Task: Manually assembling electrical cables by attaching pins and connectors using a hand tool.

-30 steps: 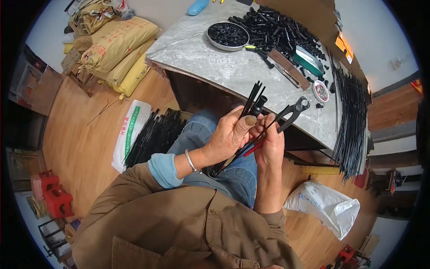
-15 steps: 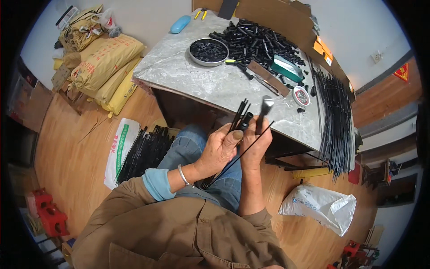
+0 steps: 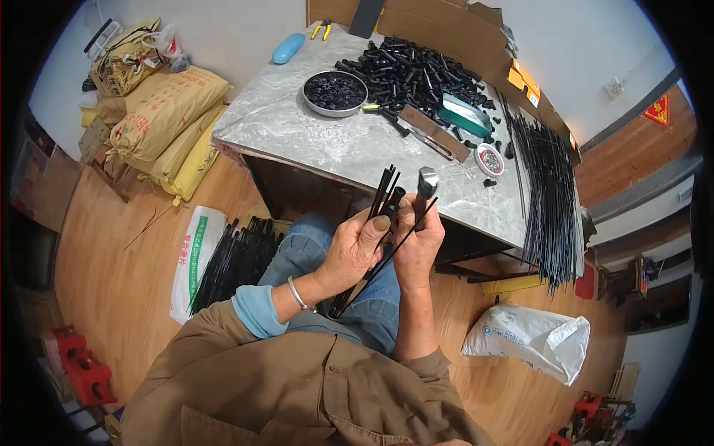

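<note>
My left hand [image 3: 351, 254] is closed round several thin black rods [image 3: 384, 187] whose upper ends stick out above the fingers. Pressed beneath its thumb is a short black tubular part [image 3: 396, 199]. The rods' lower ends reach down towards my lap. Close beside it, my right hand [image 3: 418, 249] is wrapped round a tool with a shiny metal head [image 3: 428, 180], like a small hammer, pointing up. A single black rod [image 3: 408, 236] slants across the front of the right hand; the fingers hide how it is held. Both hands are above my knees, before the table's front edge.
On the grey table [image 3: 290, 126] lie a heap of black tubular parts [image 3: 416, 70], a round pan [image 3: 335, 94] of small black pieces, a green box [image 3: 465, 115], a small bowl [image 3: 489, 159] and long rods [image 3: 550, 193]. More rods [image 3: 236, 256] lie at lower left; a white sack [image 3: 524, 338] sits right.
The view has shifted slightly. Both hands keep their hold on the rods and the metal-headed tool, and the tool's head is a little more sharply seen.
</note>
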Action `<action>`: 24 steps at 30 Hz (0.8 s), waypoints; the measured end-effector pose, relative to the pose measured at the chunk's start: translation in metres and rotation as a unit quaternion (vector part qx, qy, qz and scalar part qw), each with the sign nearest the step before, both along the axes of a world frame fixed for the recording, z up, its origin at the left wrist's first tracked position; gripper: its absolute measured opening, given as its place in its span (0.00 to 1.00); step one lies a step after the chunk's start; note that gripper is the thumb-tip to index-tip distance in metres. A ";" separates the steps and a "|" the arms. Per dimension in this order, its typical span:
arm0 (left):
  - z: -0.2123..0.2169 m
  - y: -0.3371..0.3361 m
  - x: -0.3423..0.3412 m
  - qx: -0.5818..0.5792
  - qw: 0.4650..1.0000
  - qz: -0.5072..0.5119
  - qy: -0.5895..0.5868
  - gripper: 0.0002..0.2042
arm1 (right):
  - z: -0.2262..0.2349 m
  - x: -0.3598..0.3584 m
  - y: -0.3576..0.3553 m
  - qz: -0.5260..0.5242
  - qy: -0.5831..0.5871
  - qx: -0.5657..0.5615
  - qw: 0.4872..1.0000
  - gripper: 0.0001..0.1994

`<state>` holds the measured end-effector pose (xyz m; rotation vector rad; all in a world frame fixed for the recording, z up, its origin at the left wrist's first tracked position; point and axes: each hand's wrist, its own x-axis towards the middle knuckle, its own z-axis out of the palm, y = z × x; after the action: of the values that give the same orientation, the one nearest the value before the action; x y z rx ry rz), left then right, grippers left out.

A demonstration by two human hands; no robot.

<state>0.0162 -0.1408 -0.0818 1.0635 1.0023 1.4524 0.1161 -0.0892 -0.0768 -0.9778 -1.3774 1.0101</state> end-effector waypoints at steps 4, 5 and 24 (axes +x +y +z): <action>-0.009 0.007 -0.001 -0.022 0.998 -0.046 -0.028 0.30 | -0.002 0.009 0.010 0.016 0.070 -0.088 0.994 0.10; -0.013 0.009 -0.001 -0.032 0.996 -0.069 -0.042 0.32 | -0.004 0.015 0.014 0.032 0.101 -0.122 0.987 0.10; -0.018 0.025 -0.006 -0.022 0.995 -0.041 -0.090 0.29 | -0.011 0.041 0.023 0.239 0.161 -0.237 0.928 0.10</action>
<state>0.0100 -0.1162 -0.0995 0.9125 0.8490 1.4260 0.1574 -0.0665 -0.0874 -0.7742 -1.1309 1.8496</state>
